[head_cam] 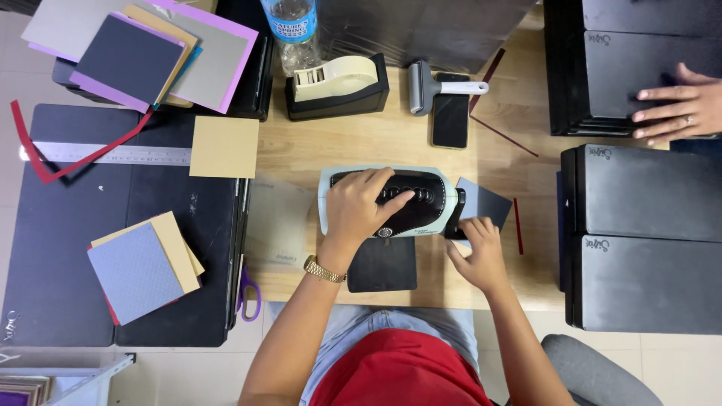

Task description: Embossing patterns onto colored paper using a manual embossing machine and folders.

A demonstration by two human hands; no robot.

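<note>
We see the left hand [359,209] lying fingers spread and pressed flat on a pale blue-and-black die-cutting machine [391,201], which sits mid-table near the front edge, its long axis running left to right along the table [338,143]. The right hand [477,252] pinches the crank handle [454,225] at the machine's right end, beside a grey card [487,201] pointing rightward out of it.
</note>
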